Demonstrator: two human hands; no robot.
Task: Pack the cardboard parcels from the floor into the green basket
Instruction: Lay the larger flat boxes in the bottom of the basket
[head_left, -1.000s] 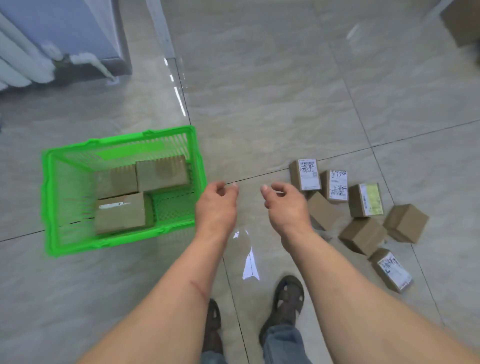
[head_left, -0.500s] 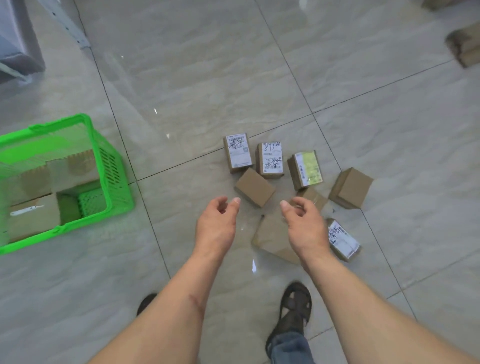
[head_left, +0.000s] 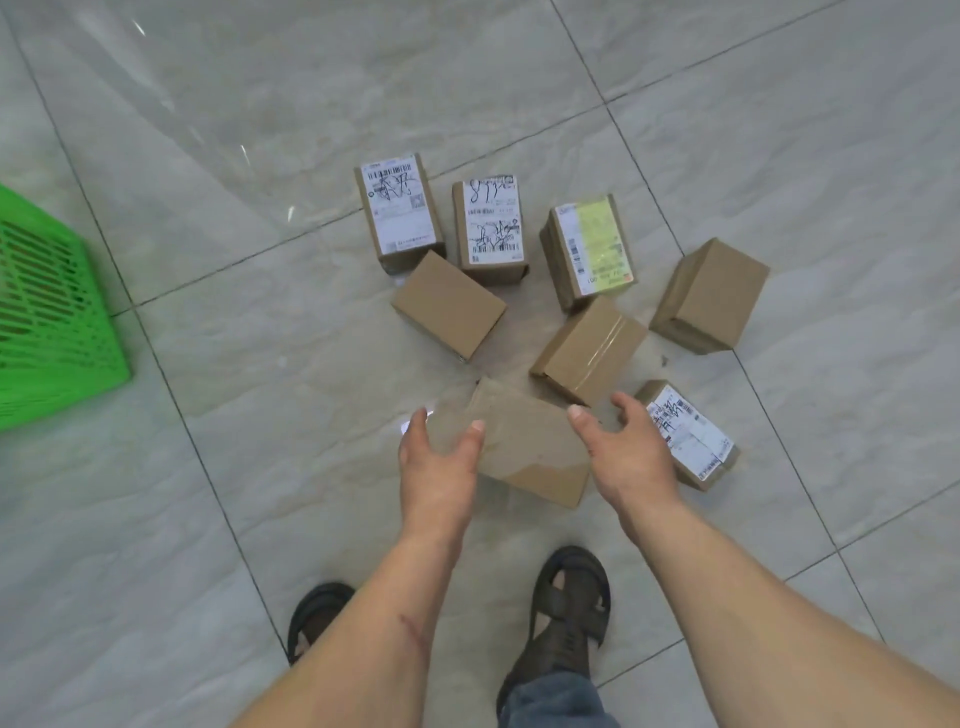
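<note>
Cardboard parcel (head_left: 524, 447) nearest the feet lies flat on the tiled floor (head_left: 260, 364), judged rigid and light, best gripped at opposite sides; left hand (head_left: 439, 467) and right hand (head_left: 626, 457) hover spread, holding nothing.

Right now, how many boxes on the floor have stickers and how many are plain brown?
Boxes with stickers: 4
Plain brown boxes: 4
Total: 8

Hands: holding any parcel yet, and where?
Nothing held. Left hand and right hand hover open either side of the nearest plain parcel.
</note>
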